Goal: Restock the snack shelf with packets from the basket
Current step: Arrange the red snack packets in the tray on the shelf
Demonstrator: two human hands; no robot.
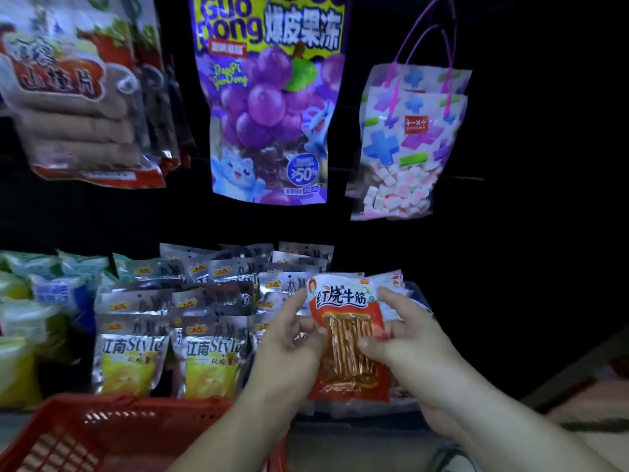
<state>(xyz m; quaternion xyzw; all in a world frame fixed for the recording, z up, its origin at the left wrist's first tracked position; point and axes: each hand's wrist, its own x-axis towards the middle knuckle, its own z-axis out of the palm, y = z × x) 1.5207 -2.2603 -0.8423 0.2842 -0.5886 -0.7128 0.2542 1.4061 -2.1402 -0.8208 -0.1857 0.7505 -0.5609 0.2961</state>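
Both my hands hold a stack of orange-red snack packets (347,338) upright in front of the shelf's right end. My left hand (289,342) grips the stack's left edge with curled fingers. On the other side, my right hand (405,338) pinches the right edge, thumb on the front packet. More packets of the same kind fan out behind the front one. The red plastic basket (112,427) sits at the lower left, below my left forearm; its contents are hard to make out.
Rows of silver and yellow packets (170,338) fill the shelf left of my hands, with green and blue packs (51,294) further left. Above hang a purple grape jelly bag (272,107), a marshmallow bag (408,141) and red-brown packets (75,97). The right side is dark.
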